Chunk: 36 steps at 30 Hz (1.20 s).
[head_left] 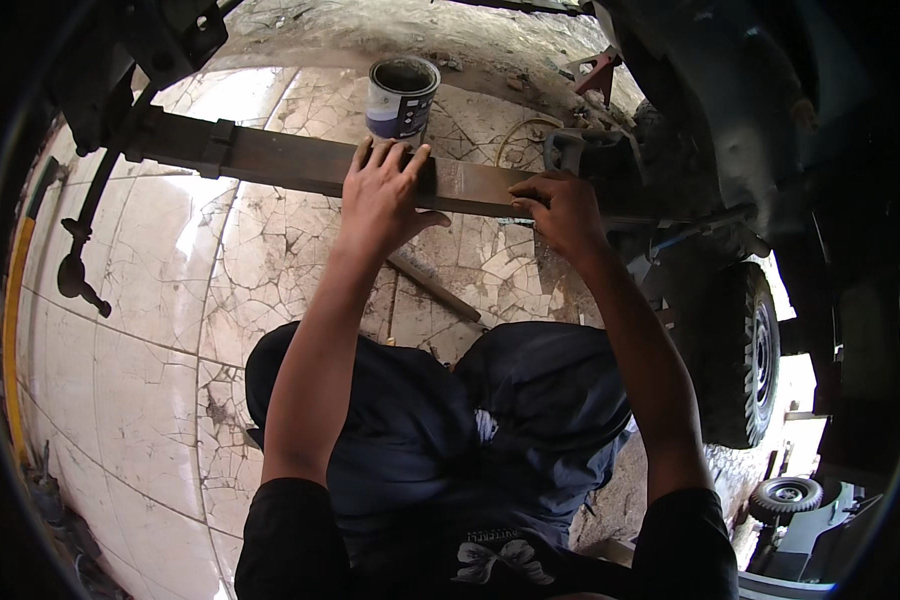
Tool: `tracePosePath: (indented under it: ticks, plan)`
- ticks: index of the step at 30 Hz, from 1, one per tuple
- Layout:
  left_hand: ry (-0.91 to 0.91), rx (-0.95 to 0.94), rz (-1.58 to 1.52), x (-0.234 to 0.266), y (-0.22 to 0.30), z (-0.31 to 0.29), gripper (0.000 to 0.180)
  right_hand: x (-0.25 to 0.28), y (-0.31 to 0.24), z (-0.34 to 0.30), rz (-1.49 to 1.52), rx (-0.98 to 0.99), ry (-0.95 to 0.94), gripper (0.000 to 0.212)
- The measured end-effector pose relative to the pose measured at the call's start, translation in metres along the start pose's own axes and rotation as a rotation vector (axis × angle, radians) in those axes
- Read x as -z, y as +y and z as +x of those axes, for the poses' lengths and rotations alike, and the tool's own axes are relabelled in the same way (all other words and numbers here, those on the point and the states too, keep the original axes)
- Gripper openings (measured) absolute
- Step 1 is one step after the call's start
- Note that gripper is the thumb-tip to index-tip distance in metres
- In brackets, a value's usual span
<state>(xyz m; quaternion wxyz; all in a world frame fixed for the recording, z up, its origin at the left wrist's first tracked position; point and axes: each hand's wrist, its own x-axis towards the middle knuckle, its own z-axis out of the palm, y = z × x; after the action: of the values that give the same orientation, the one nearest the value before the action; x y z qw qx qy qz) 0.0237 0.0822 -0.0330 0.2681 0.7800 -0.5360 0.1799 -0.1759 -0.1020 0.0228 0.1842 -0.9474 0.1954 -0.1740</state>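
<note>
A long, flat, rusty leaf spring (285,158) crosses in front of me under the vehicle, with a metal clip (217,148) around it at the left. My left hand (383,195) lies over the spring, fingers spread across its top edge and thumb held apart. To its right, my right hand (562,212) rests against the spring with thumb and forefinger pinched close together. Anything between those fingertips is too small or hidden to make out. A lighter, scuffed patch shows on the metal between my hands. Just beyond my left fingertips stands an open paint can (398,112).
A bar (435,285) lies on the cracked tile floor (270,270) below the spring. At the left hangs a linkage rod (92,215), near a yellow strip (15,330). A large tyre (745,355) stands at the right; a red stand (597,75) is at the back.
</note>
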Motion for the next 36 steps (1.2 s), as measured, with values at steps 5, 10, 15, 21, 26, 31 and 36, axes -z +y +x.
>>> tracePosePath:
  ticks: [5,10,15,21,26,31,36]
  plan:
    - [-0.057,0.064,-0.019,-0.007,0.006,0.0,0.095,-0.006,0.003,0.006,0.013,-0.087,0.007,0.019]
    - [0.023,0.027,-0.077,-0.013,0.001,-0.002,0.087,-0.014,-0.001,0.033,-0.017,-0.177,0.006,0.022]
    - [-0.002,0.065,-0.116,-0.01,-0.005,-0.001,0.084,-0.008,0.003,-0.004,-0.025,-0.103,0.008,0.021]
    - [0.011,0.096,-0.127,-0.009,0.003,0.003,0.084,-0.014,0.002,0.04,-0.077,-0.199,0.001,0.02]
    - [-0.022,0.097,-0.143,-0.008,-0.002,0.001,0.084,-0.014,-0.01,0.028,-0.104,-0.192,-0.008,0.019]
    - [-0.045,0.122,-0.14,-0.005,0.0,0.002,0.084,-0.001,-0.005,0.001,-0.11,-0.117,-0.01,0.021]
    - [-0.019,0.106,-0.162,-0.008,0.0,0.005,0.084,-0.027,-0.001,0.049,-0.097,-0.183,0.078,0.019]
